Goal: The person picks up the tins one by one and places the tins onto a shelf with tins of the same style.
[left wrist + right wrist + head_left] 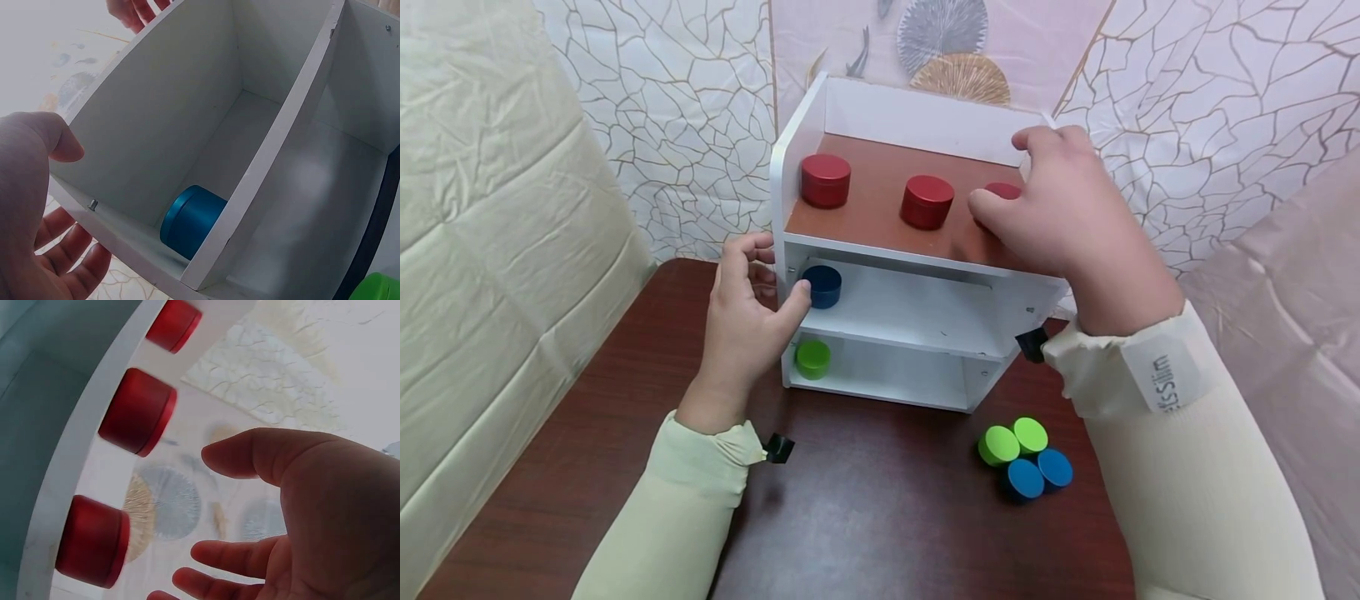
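Three round red tins, among them a left one [825,181] and a middle one [927,202], stand in a row on the brown top of a white shelf unit [880,308]. My right hand [1060,196] is over the third red tin [1003,191], partly hiding it in the head view. In the right wrist view its thumb and fingers are spread, with a gap to the tins. My left hand [745,321] is at the unit's left side panel, thumb in front, fingers along the outer side. Near that thumb, a blue tin [194,222] sits on the middle shelf.
A green tin [813,359] stands at the left of the bottom shelf. Right of the unit, two green tins [999,446] and two blue tins [1024,480] are grouped on the dark wooden table [865,500]. Patterned cloth [692,108] hangs behind.
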Demonstrator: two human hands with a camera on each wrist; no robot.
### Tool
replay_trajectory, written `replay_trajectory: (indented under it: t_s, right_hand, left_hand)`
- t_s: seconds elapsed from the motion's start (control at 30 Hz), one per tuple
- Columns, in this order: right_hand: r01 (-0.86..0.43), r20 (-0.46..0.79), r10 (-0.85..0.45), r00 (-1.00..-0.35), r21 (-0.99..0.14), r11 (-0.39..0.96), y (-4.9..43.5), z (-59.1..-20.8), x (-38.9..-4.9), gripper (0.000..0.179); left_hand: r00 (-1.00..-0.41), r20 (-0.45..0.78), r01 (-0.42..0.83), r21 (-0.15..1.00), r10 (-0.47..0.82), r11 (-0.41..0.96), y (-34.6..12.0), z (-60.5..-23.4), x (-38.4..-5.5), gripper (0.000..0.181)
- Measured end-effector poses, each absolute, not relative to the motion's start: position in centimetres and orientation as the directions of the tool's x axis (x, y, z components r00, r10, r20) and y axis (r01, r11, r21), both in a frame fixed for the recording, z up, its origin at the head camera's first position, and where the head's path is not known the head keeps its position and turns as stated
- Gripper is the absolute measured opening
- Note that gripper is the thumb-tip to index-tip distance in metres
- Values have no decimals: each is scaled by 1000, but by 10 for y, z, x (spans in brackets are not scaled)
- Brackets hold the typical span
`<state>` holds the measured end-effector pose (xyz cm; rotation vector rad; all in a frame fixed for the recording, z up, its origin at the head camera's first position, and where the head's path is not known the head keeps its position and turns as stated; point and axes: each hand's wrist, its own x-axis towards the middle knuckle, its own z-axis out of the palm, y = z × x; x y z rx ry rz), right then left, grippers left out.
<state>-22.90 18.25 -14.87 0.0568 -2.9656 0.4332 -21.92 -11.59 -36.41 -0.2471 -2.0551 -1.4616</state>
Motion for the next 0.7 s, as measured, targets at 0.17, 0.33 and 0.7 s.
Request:
replay_trajectory:
  t_s: [0.17, 0.33, 0.7]
  right_hand:
    - [-65, 196, -2, -981, -312, 948, 183, -150, -210, 91]
    - [-89, 249, -5, -969, -330, 940, 186, -153, -190, 91]
    - [-199, 390, -54, -919, -340, 919, 193, -174, -149, 85]
  left_hand:
    - [-807, 561, 470, 799, -183, 376, -116, -365, -219, 61]
    - [-807, 561, 472, 799, -181, 372, -116, -365, -219, 61]
    - [-807, 563, 474, 798, -180, 373, -116, -365, -220, 61]
